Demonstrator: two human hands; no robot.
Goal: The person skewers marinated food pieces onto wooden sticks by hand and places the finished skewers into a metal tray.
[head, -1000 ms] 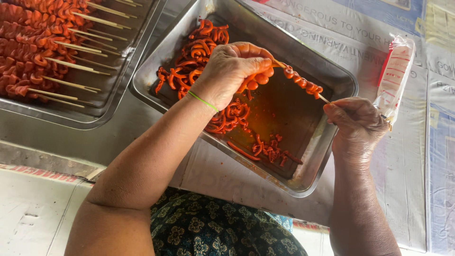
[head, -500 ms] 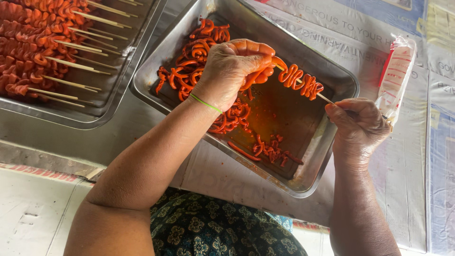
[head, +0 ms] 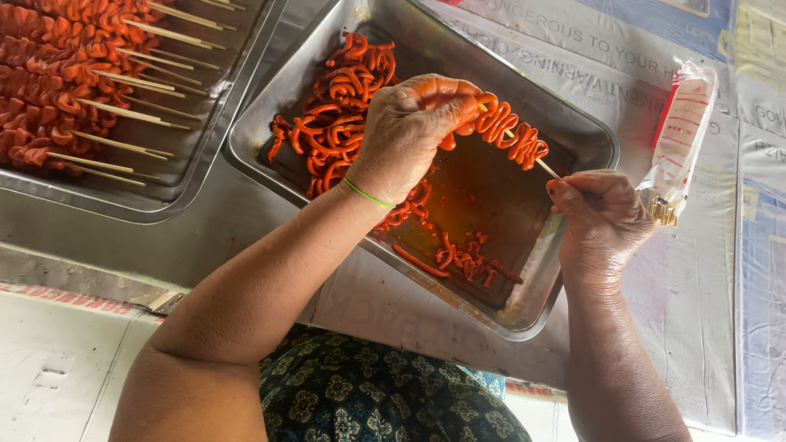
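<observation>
My left hand (head: 413, 131) hovers over a steel tray (head: 585, 135) and pinches orange-red marinated meat strips (head: 512, 135) threaded in zigzag folds on a thin bamboo skewer (head: 547, 169). My right hand (head: 602, 214) grips the bare lower end of that skewer at the tray's right side. More loose marinated strips (head: 336, 115) lie heaped in the tray's far left part, and a few (head: 467, 260) rest near its front in red sauce. A green band circles my left wrist.
A second steel tray (head: 164, 200) at the upper left holds several finished skewers (head: 74, 90) laid in rows. A plastic pack of bamboo sticks (head: 679, 139) lies right of the tray on printed sheets. A patterned garment (head: 385, 393) shows below.
The folded meat on the skewer has bunched into more loops near my left hand, and both hands have shifted slightly while staying over the tray.
</observation>
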